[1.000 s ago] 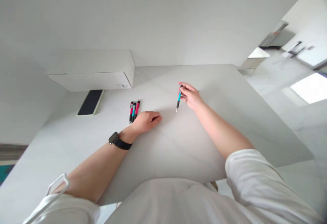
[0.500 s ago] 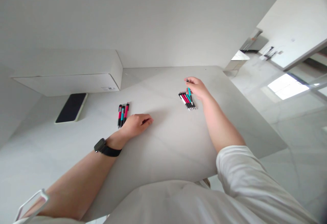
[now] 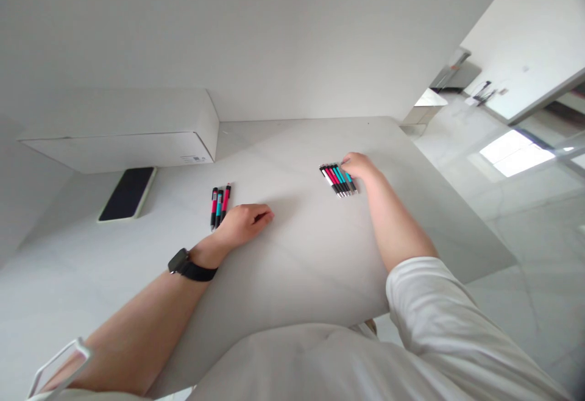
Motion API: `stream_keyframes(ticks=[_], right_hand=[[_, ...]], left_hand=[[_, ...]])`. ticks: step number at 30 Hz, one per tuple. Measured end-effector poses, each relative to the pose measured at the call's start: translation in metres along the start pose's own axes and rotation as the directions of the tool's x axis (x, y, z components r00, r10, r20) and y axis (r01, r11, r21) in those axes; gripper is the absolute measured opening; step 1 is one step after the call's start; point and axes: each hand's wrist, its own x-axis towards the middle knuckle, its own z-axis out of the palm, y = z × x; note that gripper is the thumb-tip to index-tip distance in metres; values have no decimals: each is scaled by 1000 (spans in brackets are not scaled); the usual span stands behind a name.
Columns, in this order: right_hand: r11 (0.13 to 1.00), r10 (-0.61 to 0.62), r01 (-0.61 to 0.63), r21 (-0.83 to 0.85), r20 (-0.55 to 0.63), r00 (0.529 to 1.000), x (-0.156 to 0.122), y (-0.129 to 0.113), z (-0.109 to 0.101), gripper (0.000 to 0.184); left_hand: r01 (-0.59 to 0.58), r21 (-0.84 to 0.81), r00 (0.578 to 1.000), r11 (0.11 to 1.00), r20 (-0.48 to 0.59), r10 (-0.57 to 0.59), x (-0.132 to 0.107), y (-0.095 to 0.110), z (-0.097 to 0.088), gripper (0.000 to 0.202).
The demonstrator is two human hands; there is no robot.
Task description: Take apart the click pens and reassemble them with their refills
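My right hand point(image 3: 359, 166) is closed on a teal pen point(image 3: 351, 180) at the right end of a row of pens point(image 3: 334, 180). The row lies flat, with white, red and teal barrels side by side and the metal tips toward me. My left hand point(image 3: 247, 221) rests on the table with its fingers curled; whatever is inside them, if anything, is hidden. Just left of it lie three pens, a red one point(image 3: 214, 207), a teal one point(image 3: 219, 207) and another red one point(image 3: 226, 200), partly behind the hand.
A dark-screened phone point(image 3: 128, 194) lies at the left, in front of a long white box point(image 3: 119, 148) against the wall. The pale table point(image 3: 301, 267) ends at an angled edge on the right, with glossy floor point(image 3: 525, 230) beyond.
My right hand has lowered the teal pen from above the row to the table at the row's right end. My left hand has stayed still.
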Motion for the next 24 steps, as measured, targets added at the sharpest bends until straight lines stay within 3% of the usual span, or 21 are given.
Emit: stream_keyframes(ticks=[7, 13, 19, 24], right_hand=[[1000, -1, 1, -14, -1, 1000, -4, -5, -3, 38], [996, -10, 16, 93, -63, 998, 2, -4, 2, 40], [979, -6, 7, 205, -3, 1000, 8, 4, 6, 36], [966, -14, 5, 257, 31, 999, 15, 8, 14, 49]], left_hand=[[10, -7, 1000, 1000, 2, -10, 1, 0, 0, 36], [15, -2, 1000, 1000, -7, -15, 0, 0, 0, 35], [-4, -9, 1000, 1000, -14, 4, 0, 0, 1, 34], [-7, 0, 1000, 1000, -4, 7, 0, 0, 1, 35]])
